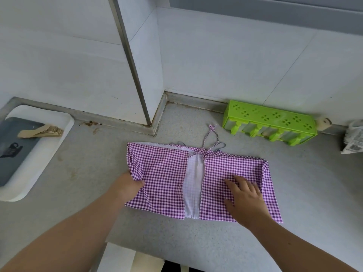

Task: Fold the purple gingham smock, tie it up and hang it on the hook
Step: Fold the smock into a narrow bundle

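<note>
A speckled grey stone counter (102,165) is shown; spread flat on it is the purple gingham smock (167,173), gripped at its left edge, with a green plastic popsicle mould (269,122) lying beyond the grip and a white rectangular tray (49,146) to its left.

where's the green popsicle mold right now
The mold sits at right on the counter, against the back wall, just behind the smock.

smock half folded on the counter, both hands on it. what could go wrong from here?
1. The thin gingham ties trail loose beyond the purple gingham smock; the next fold could trap or tangle them.
2. The left hand grips only the left edge while the right hand presses flat; a pull may skew the panels.
3. The grey speckled counter shows brown stains nearby that might mark the cloth.
</note>
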The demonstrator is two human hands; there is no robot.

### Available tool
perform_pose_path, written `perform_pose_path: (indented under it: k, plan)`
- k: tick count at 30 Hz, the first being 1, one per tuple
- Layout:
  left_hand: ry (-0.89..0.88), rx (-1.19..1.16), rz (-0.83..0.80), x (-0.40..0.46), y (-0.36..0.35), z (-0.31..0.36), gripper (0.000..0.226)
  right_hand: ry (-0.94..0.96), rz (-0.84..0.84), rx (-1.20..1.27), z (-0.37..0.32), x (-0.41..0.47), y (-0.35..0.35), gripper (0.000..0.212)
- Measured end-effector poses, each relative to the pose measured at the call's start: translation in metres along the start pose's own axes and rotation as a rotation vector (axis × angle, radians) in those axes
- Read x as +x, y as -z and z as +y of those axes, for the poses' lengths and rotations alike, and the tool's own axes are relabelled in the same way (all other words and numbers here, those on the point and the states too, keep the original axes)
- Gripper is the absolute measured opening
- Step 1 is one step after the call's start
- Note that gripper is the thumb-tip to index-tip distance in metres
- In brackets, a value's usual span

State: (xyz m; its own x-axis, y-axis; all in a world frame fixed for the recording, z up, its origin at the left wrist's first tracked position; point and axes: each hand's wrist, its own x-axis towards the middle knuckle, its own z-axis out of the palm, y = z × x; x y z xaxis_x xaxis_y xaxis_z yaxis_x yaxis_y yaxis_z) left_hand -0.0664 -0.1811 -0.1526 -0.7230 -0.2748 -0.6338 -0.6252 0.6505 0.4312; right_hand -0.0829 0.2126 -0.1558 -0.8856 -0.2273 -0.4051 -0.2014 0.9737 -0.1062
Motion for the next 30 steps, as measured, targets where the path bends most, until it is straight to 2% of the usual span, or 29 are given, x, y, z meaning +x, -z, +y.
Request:
perform_pose_path:
  k: [4, 8, 12, 17, 21, 24, 27, 30]
  plan:
    - [-0.057, -0.018, 0.006, 0.003, 0.014, -0.001, 0.058, -0.144, -0.022, -0.017, 0.009, -0.011, -0.008, 0.063]
    - [-0.086, 0.0, 0.023, 0.004, 0.023, 0.006, 0.054, -0.277, -0.139, -0.026, 0.014, -0.022, -0.011, 0.078]
    - [-0.118, 0.031, 0.031, 0.006, 0.032, 0.013, 0.045, -0.27, -0.198, 0.01, 0.013, -0.021, -0.006, 0.076]
    - [-0.189, -0.019, 0.04, -0.014, 0.05, 0.054, 0.04, -0.265, -0.196, 0.003, 0.009, -0.022, 0.001, 0.086]
    - [-0.349, 0.003, -0.026, -0.039, 0.053, 0.111, 0.033, -0.249, -0.194, 0.026, 0.005, -0.022, 0.009, 0.089]
    - [-0.492, 0.12, -0.089, -0.067, 0.044, 0.16, 0.012, -0.216, -0.208, 0.024, 0.009, -0.019, 0.011, 0.089]
    - [-0.657, 0.314, -0.113, -0.092, 0.02, 0.203, 0.005, -0.191, -0.231, 0.116, 0.02, -0.017, 0.018, 0.077]
    - [-0.785, 0.472, -0.208, -0.11, -0.016, 0.232, 0.018, -0.16, -0.156, 0.277, 0.038, -0.013, 0.019, 0.049]
